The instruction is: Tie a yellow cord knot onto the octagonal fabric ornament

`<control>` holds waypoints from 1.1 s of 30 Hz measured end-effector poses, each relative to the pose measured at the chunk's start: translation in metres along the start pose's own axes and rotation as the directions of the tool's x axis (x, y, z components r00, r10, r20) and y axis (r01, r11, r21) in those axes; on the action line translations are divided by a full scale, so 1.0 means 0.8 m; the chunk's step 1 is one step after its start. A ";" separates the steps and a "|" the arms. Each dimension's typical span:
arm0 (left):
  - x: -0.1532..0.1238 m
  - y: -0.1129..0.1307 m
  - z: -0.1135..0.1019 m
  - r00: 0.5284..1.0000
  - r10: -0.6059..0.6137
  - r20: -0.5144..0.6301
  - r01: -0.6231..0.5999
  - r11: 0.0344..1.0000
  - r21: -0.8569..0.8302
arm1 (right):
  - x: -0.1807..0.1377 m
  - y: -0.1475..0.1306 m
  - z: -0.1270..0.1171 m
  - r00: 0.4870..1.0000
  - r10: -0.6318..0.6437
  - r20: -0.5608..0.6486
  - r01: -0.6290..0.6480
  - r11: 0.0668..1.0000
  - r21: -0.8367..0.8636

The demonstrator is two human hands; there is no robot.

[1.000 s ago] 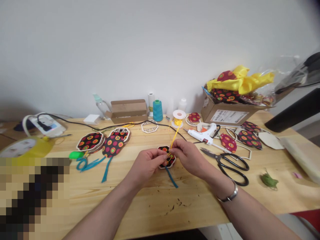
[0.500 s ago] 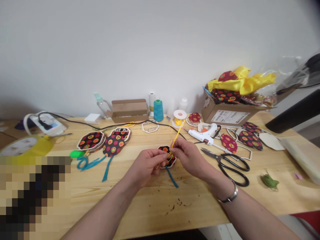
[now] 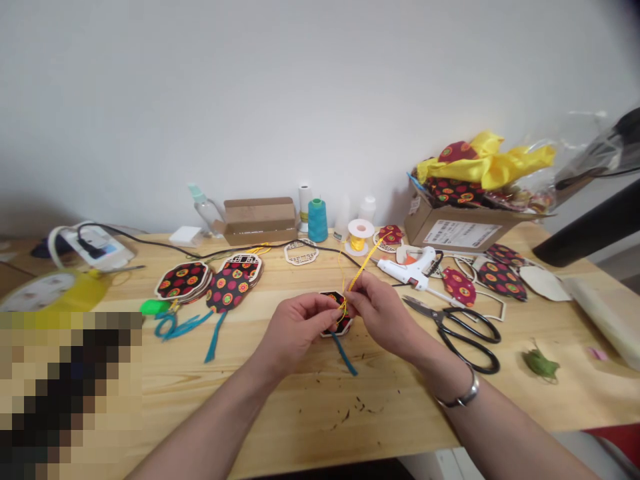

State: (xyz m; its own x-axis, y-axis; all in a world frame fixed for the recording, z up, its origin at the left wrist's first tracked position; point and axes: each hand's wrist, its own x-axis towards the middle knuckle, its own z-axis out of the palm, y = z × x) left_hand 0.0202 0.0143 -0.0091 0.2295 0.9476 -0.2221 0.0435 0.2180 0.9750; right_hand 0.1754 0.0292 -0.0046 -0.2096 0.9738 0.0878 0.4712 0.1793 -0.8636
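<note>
My left hand (image 3: 299, 330) is closed, its thumb and fingertips pinching thin yellow cord. Opposite it, my right hand (image 3: 376, 310) also pinches the yellow cord (image 3: 369, 260), whose doubled end sticks up and to the right past the fingers. Below the fingertips lies a small dark floral fabric piece with a pale wooden rim (image 3: 344, 325), partly covered by my hands. From its lower edge a teal tassel (image 3: 345, 355) trails onto the table. A loose strand of cord rises above the fingers near the yellow cord spool (image 3: 360, 238).
Black-handled scissors (image 3: 457, 327) lie right of my right hand, with a white glue gun (image 3: 413, 270) behind them. Stacked floral pieces (image 3: 183, 281) sit at left. A teal thread cone (image 3: 317, 221) stands by the wall, and a filled cardboard box (image 3: 450, 227) at back right.
My hands have shifted slightly while pinching the cord. The cord's end now leans further right, and a loose loop shows more clearly above the fingers.
</note>
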 end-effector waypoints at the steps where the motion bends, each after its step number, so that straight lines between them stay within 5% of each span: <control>1: -0.001 -0.001 0.001 0.999 0.052 0.001 -0.052 0.997 0.056 | 0.000 0.000 0.000 1.000 0.004 -0.002 -0.004 1.000 0.005; 5: -0.003 -0.009 0.003 0.942 0.334 0.037 -0.323 0.867 0.380 | 0.001 0.002 0.000 1.000 0.012 -0.006 -0.012 1.000 0.005; 10: -0.003 -0.021 -0.001 0.744 0.623 0.241 -0.595 0.454 0.663 | 0.002 0.005 0.001 0.999 -0.010 -0.031 0.010 1.000 0.009; 14: -0.002 -0.027 -0.004 0.664 0.669 0.335 -0.619 0.241 0.747 | 0.001 0.004 0.002 1.000 -0.012 -0.018 0.012 1.000 0.001; 20: -0.003 -0.032 -0.005 0.630 0.654 0.419 -0.564 0.014 0.826 | 0.003 0.008 0.004 1.000 0.014 -0.012 -0.014 1.000 0.015; 27: -0.002 -0.038 -0.004 0.673 0.610 0.418 -0.495 -0.049 0.868 | 0.003 0.012 0.020 0.984 0.134 0.121 -0.170 0.915 0.365; 33: -0.007 -0.028 0.002 0.711 0.618 0.337 -0.506 0.117 0.854 | 0.001 0.009 0.021 0.976 0.153 0.154 -0.204 0.887 0.414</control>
State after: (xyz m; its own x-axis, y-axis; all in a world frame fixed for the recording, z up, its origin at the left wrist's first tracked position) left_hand 0.0198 0.0039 -0.0298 0.5175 0.7295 0.4472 0.7195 -0.6538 0.2341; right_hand 0.1646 0.0288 -0.0191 -0.2643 0.9566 -0.1230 0.1066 -0.0978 -0.9895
